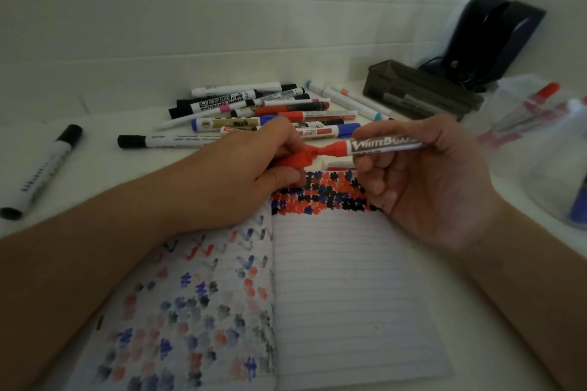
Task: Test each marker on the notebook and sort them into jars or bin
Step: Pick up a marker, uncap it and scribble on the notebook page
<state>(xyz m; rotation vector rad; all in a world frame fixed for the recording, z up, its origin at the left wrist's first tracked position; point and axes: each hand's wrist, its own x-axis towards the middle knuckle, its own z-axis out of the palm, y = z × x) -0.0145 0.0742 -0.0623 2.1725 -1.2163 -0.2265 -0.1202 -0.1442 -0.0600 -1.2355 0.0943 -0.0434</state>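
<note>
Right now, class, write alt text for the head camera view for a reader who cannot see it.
Two hands hold a red whiteboard marker above an open lined notebook: the left hand grips its red cap, the right hand its barrel. More markers lie heaped behind.

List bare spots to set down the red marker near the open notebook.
Free: the lined right page of the open notebook below its red, blue and black test marks, and the white tabletop between the lone black-capped white marker and the left forearm. Crowded: the marker pile behind the hands, and the clear jars at right.
</note>
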